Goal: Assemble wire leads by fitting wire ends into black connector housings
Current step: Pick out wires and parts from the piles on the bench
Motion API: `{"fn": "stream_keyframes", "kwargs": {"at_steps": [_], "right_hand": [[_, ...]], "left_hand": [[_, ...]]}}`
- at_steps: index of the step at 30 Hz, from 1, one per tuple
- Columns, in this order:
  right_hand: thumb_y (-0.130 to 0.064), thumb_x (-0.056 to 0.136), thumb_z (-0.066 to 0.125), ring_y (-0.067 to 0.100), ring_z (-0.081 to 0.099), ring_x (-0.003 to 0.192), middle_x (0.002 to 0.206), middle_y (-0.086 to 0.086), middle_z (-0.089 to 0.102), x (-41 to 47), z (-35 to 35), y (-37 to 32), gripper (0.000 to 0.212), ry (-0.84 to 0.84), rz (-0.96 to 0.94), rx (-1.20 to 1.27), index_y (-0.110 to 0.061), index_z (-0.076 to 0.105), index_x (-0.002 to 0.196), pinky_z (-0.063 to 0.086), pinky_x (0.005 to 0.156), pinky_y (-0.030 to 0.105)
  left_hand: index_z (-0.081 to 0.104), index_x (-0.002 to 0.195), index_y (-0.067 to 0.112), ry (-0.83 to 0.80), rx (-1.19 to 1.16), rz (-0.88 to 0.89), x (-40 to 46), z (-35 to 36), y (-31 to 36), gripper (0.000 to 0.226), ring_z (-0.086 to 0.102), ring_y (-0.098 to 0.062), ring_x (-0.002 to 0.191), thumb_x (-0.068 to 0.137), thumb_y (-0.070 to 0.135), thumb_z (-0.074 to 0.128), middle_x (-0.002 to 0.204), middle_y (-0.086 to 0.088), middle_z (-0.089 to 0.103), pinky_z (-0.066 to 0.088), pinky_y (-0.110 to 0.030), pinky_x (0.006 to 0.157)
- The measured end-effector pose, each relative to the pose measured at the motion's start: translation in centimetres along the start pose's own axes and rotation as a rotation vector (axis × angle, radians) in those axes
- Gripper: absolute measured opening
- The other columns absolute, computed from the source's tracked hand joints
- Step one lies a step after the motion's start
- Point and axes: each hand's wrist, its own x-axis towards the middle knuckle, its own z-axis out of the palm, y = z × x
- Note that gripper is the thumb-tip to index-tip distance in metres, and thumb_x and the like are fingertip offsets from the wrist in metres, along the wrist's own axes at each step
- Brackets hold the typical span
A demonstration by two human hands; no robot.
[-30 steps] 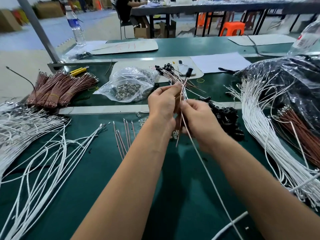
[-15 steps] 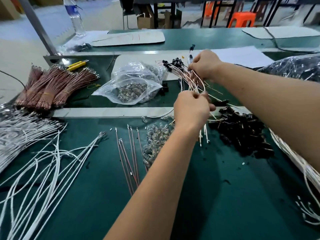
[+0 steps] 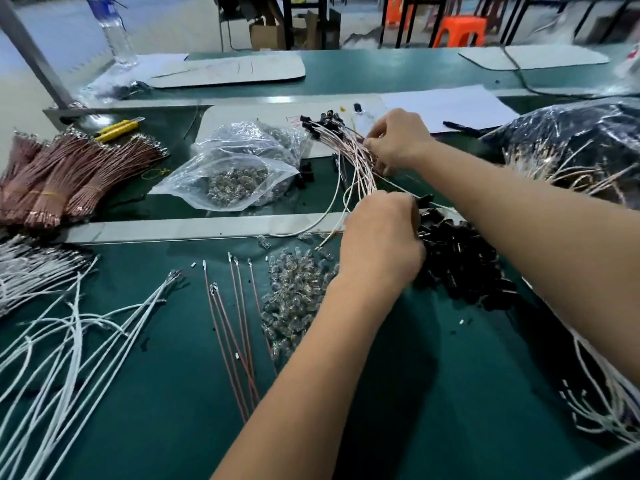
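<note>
While right fingers (image 3: 375, 142) pinch wire leads (image 3: 341, 147), left hand (image 3: 381, 237) grips one
</note>
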Motion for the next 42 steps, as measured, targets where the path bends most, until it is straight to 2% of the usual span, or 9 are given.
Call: {"fn": "stream_keyframes", "kwargs": {"at_steps": [2,6,13,18,22,27,34,38,42], "right_hand": [[-0.018,0.099,0.067,0.030,0.074,0.075,0.085,0.014,0.076,-2.6,-1.2,0.9,0.017,0.018,0.000,0.019,-0.006,0.078,0.100,0.058,0.061,0.023],[-0.014,0.094,0.068,0.026,0.074,0.080,0.085,0.012,0.077,-7.6,-3.4,2.9,0.014,0.085,-0.004,-0.015,-0.007,0.080,0.094,0.062,0.080,0.040],[-0.016,0.094,0.070,0.019,0.075,0.063,0.073,0.002,0.076,-14.3,-6.1,2.8,0.013,0.173,-0.011,0.070,-0.017,0.078,0.084,0.059,0.057,0.024],[-0.018,0.091,0.071,0.014,0.070,0.072,0.081,0.003,0.078,-19.7,-3.5,-0.4,0.011,0.287,-0.065,0.127,-0.015,0.081,0.090,0.057,0.079,0.027],[-0.025,0.092,0.072,0.024,0.068,0.079,0.083,0.007,0.074,-24.9,0.7,-5.6,0.015,-0.001,-0.200,0.030,-0.013,0.078,0.085,0.056,0.076,0.032],[-0.031,0.093,0.069,0.032,0.067,0.080,0.077,0.007,0.064,-29.0,3.9,-12.3,0.024,-0.183,-0.352,-0.125,-0.012,0.065,0.079,0.055,0.068,0.036],[-0.005,0.090,0.058,0.039,0.067,0.101,0.084,0.013,0.054,-29.4,6.0,-16.1,0.014,-0.370,-0.303,-0.331,-0.010,0.052,0.078,0.044,0.072,0.036],[-0.010,0.095,0.059,0.031,0.052,0.083,0.071,0.004,0.040,-27.9,6.0,-15.4,0.038,-0.439,-0.262,-0.317,-0.015,0.033,0.067,0.042,0.071,0.031],[-0.018,0.101,0.053,0.021,0.045,0.051,0.059,0.002,0.049,-26.9,4.5,-13.3,0.037,-0.460,-0.210,-0.072,-0.009,0.042,0.067,0.031,0.040,0.022]], "left_hand": [[0.070,0.093,0.011,-0.030,0.029,0.057,-1.1,0.5,0.8,0.014,0.060,-0.033,0.094,0.080,0.011,0.065,0.098,-0.011,0.062,0.050,-0.041,0.082],[0.065,0.098,0.011,-0.031,0.074,0.033,-3.3,2.3,1.3,0.024,0.057,-0.034,0.097,0.085,0.027,0.077,0.105,-0.012,0.057,0.047,-0.040,0.083],[0.056,0.090,0.012,0.014,0.031,0.012,-6.1,2.4,2.1,0.014,0.060,-0.034,0.091,0.082,0.002,0.062,0.098,-0.012,0.062,0.037,-0.035,0.068],[0.065,0.097,0.012,0.379,-0.046,-0.020,-8.0,-1.6,0.2,0.020,0.062,-0.023,0.084,0.080,0.005,0.073,0.095,-0.006,0.065,0.054,-0.035,0.077],[0.071,0.094,0.012,0.725,-0.214,-0.287,-10.2,-6.3,-5.5,0.015,0.067,-0.022,0.087,0.081,0.007,0.074,0.093,-0.005,0.070,0.055,-0.035,0.082],[0.075,0.098,0.011,0.851,-0.244,-0.488,-13.2,-8.3,-11.2,0.016,0.068,-0.025,0.091,0.083,0.008,0.070,0.096,-0.008,0.074,0.052,-0.032,0.088],[0.075,0.097,0.008,0.919,-0.360,-0.533,-13.3,-8.1,-12.7,0.017,0.070,-0.022,0.088,0.081,0.006,0.069,0.093,-0.005,0.075,0.054,-0.038,0.089],[0.074,0.095,0.009,0.998,-0.424,-0.489,-13.3,-8.1,-12.6,0.014,0.071,-0.019,0.083,0.083,0.004,0.070,0.090,-0.004,0.074,0.056,-0.029,0.082],[0.074,0.096,0.008,1.084,-0.504,-0.440,-13.1,-8.1,-12.1,0.010,0.072,-0.023,0.083,0.089,0.005,0.067,0.091,-0.007,0.074,0.058,-0.034,0.081]]}}
